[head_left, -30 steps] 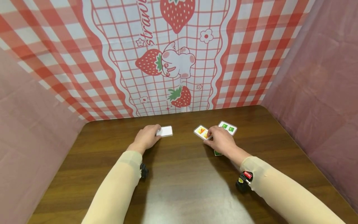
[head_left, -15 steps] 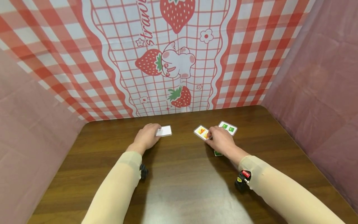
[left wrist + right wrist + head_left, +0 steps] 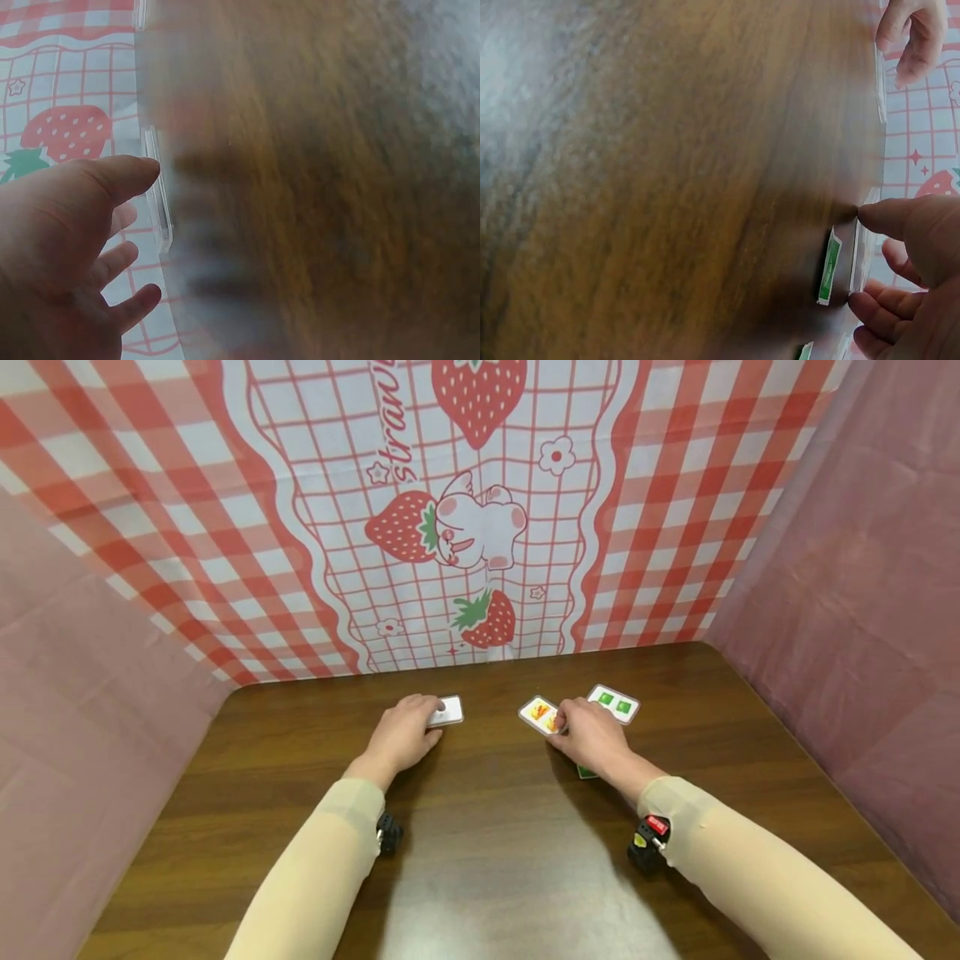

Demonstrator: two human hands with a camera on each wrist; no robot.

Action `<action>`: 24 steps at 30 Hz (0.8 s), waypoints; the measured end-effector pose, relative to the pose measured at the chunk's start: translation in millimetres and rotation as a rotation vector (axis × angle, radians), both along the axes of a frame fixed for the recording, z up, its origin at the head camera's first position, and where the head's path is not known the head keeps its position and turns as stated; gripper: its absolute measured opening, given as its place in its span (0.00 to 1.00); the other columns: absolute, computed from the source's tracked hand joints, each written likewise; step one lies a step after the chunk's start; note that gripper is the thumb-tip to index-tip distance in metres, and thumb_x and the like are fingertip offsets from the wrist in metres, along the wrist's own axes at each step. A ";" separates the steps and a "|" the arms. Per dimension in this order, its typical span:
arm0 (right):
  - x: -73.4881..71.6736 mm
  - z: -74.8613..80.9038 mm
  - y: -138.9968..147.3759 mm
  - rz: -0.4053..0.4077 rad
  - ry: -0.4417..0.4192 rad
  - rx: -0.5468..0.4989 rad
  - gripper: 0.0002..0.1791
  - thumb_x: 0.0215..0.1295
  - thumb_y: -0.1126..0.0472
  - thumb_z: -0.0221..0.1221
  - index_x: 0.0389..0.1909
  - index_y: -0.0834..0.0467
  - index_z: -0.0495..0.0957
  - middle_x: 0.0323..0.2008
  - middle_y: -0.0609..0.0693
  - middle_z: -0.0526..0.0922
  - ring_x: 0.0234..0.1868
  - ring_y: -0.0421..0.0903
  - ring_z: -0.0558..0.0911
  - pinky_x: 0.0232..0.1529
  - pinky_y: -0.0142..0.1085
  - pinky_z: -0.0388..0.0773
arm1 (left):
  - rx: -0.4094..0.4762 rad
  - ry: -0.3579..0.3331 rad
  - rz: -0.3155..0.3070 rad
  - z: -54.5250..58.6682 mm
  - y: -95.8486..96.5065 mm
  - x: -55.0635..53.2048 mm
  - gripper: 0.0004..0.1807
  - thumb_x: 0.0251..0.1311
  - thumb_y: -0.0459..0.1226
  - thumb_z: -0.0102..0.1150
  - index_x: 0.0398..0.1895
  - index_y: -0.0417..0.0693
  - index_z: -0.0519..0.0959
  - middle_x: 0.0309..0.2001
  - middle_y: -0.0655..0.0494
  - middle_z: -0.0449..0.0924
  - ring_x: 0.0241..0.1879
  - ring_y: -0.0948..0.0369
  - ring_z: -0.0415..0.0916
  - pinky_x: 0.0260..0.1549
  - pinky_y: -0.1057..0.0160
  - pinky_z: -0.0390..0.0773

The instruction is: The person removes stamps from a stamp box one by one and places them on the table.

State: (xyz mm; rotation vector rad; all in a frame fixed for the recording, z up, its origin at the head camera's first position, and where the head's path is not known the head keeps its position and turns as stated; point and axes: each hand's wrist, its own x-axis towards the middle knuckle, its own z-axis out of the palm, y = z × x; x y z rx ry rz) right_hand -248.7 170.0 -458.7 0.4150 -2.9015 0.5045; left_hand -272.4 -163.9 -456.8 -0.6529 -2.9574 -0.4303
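Observation:
A white card (image 3: 453, 711), blank on its upper side, lies on the table under the fingertips of my left hand (image 3: 397, 740). The thumb lies apart from the card's near edge in the head view; in the left wrist view the fingers spread behind the card's clear edge (image 3: 162, 217). My right hand (image 3: 597, 737) pinches a card with yellow-orange pictures (image 3: 537, 711), covering its right end. In the right wrist view thumb and fingertips sit at that card's edge (image 3: 856, 255). A card with two green squares (image 3: 618, 703) lies just beyond the right hand.
Partly hidden under the right wrist is a small green piece (image 3: 585, 772), which shows as a thin green-sided item (image 3: 830, 266) in the right wrist view. The brown wooden table (image 3: 480, 827) ends at a strawberry-print cloth (image 3: 555, 527); pink cloth (image 3: 840, 610) hangs at the sides.
The left hand has slid right over the white card: its thumb has come away from the edge and a fingertip now rests on top. The right hand and its card have barely moved.

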 end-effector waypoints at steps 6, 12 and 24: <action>0.1 1.2 -0.8 0.027 -0.029 -0.015 0.14 0.61 0.59 0.76 0.33 0.56 0.78 0.37 0.53 0.82 0.39 0.54 0.81 0.45 0.53 0.78 | -0.044 -0.020 0.042 -0.8 -2.1 0.9 0.24 0.76 0.40 0.70 0.70 0.45 0.81 0.70 0.45 0.82 0.70 0.42 0.77 0.68 0.35 0.73; -14.3 -21.4 5.8 0.135 0.000 -0.062 0.14 0.55 0.59 0.76 0.32 0.53 0.78 0.37 0.51 0.82 0.37 0.52 0.79 0.41 0.52 0.76 | -0.080 -0.053 0.042 -3.0 -5.6 -0.2 0.24 0.79 0.41 0.67 0.73 0.45 0.79 0.73 0.46 0.80 0.73 0.46 0.75 0.76 0.33 0.62; -10.0 -15.1 -7.7 0.357 -0.036 -0.100 0.18 0.53 0.61 0.78 0.30 0.50 0.75 0.43 0.51 0.83 0.41 0.53 0.77 0.43 0.51 0.74 | -0.048 -0.001 -0.026 6.4 13.9 7.6 0.25 0.78 0.43 0.68 0.73 0.48 0.80 0.74 0.48 0.79 0.78 0.46 0.69 0.74 0.34 0.65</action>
